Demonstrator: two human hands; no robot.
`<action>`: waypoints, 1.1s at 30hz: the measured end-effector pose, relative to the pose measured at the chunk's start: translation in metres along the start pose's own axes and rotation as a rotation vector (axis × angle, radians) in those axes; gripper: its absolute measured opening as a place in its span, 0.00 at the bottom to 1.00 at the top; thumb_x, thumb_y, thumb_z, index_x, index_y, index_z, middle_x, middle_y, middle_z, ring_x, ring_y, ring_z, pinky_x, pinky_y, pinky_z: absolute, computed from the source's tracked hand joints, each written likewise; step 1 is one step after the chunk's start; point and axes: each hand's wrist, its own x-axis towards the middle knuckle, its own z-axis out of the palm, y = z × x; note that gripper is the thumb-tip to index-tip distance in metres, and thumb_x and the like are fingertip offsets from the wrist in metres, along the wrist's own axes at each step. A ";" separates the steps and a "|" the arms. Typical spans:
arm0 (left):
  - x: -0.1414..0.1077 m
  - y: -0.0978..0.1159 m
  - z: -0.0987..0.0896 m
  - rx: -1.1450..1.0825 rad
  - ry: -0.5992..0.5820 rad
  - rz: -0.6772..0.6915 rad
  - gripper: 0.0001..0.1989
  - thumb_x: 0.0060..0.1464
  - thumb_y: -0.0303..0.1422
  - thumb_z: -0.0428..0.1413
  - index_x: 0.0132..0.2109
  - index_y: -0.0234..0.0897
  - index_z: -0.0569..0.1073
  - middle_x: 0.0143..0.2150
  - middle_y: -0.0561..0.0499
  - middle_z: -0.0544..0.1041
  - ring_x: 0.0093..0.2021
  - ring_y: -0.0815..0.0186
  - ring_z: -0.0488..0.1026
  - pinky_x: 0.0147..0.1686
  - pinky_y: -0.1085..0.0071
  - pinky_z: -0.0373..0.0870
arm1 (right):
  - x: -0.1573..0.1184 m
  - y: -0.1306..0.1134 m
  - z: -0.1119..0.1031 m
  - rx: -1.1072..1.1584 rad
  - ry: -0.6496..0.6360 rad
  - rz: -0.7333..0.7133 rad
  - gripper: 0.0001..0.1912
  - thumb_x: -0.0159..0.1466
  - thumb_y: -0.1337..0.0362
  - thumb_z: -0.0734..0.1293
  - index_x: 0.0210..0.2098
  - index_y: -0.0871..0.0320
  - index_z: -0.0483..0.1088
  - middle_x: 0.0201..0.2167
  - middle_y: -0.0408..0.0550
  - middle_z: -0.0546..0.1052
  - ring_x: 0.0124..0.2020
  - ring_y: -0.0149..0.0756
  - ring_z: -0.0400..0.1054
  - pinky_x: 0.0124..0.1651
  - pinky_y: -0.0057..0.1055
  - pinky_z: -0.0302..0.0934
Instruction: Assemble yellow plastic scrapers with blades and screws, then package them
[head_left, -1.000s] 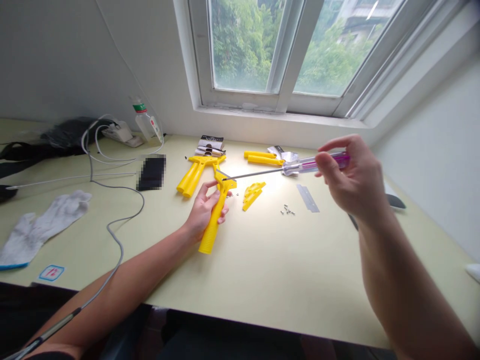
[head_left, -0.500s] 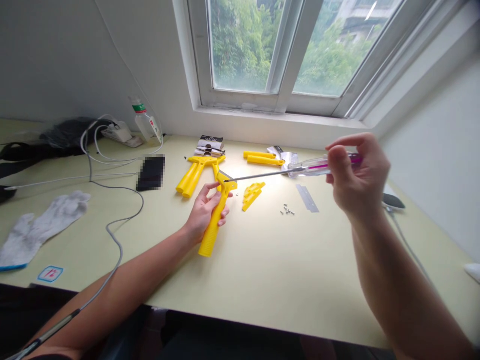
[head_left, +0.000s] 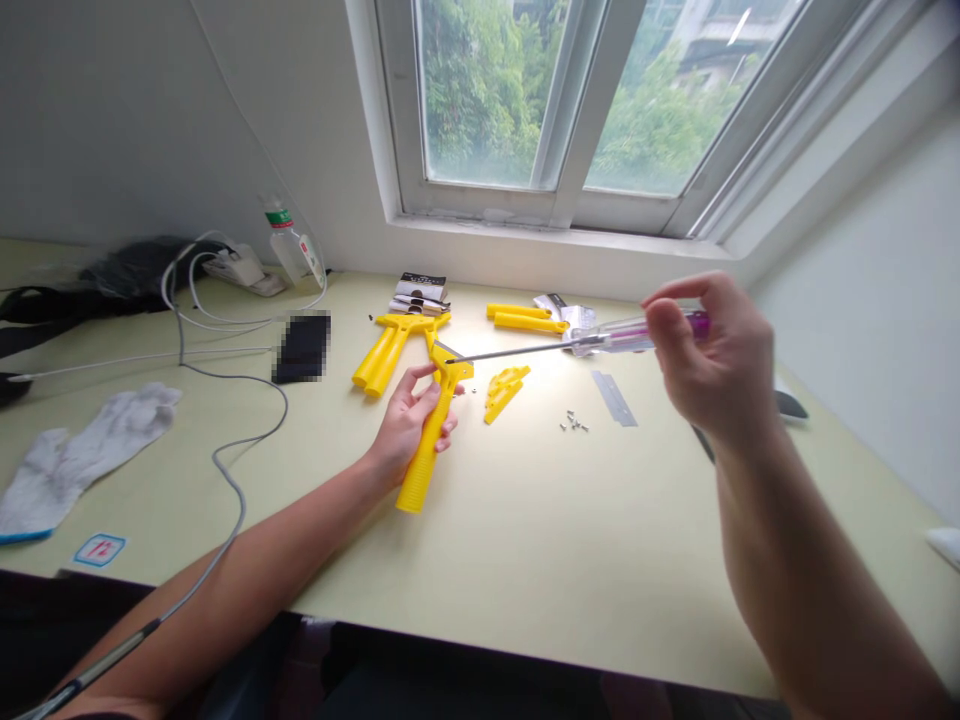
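Note:
My left hand (head_left: 409, 422) is closed around a yellow scraper (head_left: 422, 468), its handle slanting down toward me and its head at the top. A screwdriver (head_left: 622, 336) with a clear and purple handle is gripped in my right hand (head_left: 712, 360). Its long shaft runs leftward, and the tip meets the scraper's head; a screw under the tip is too small to make out. Just right of the scraper lie small yellow plastic pieces (head_left: 506, 392). Beyond them are several loose screws (head_left: 575, 422) and a flat metal blade (head_left: 613, 398).
More yellow scrapers (head_left: 386, 350) lie behind my left hand, near yellow handles (head_left: 529, 318) and small plastic packets (head_left: 577, 318). To the left are a dark pixelated item (head_left: 302, 346), a grey cable (head_left: 240, 490), white gloves (head_left: 90, 450) and a clear bottle (head_left: 292, 250).
My right hand has shifted slightly left and turned on the screwdriver's handle. The scraper in my left hand has stayed almost in place, with the tip still at its head.

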 end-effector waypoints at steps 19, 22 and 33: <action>0.002 -0.002 -0.002 0.042 0.015 0.023 0.24 0.55 0.38 0.60 0.56 0.49 0.59 0.44 0.49 0.75 0.21 0.74 0.68 0.14 0.80 0.61 | -0.002 0.005 0.006 0.095 -0.223 0.022 0.24 0.60 0.52 0.70 0.52 0.50 0.65 0.38 0.47 0.78 0.28 0.36 0.74 0.28 0.34 0.70; 0.001 -0.004 -0.002 0.053 -0.001 0.003 0.24 0.55 0.38 0.60 0.55 0.49 0.60 0.44 0.48 0.75 0.20 0.74 0.67 0.14 0.79 0.61 | -0.003 0.004 0.007 0.055 -0.109 0.058 0.17 0.62 0.51 0.68 0.47 0.51 0.68 0.32 0.45 0.77 0.24 0.34 0.71 0.24 0.32 0.67; 0.001 -0.008 -0.003 0.056 0.006 -0.021 0.22 0.55 0.38 0.60 0.54 0.48 0.62 0.45 0.49 0.75 0.21 0.75 0.68 0.15 0.80 0.62 | -0.003 0.002 0.005 0.137 -0.227 0.051 0.25 0.60 0.50 0.70 0.54 0.49 0.63 0.36 0.45 0.78 0.26 0.36 0.74 0.27 0.34 0.69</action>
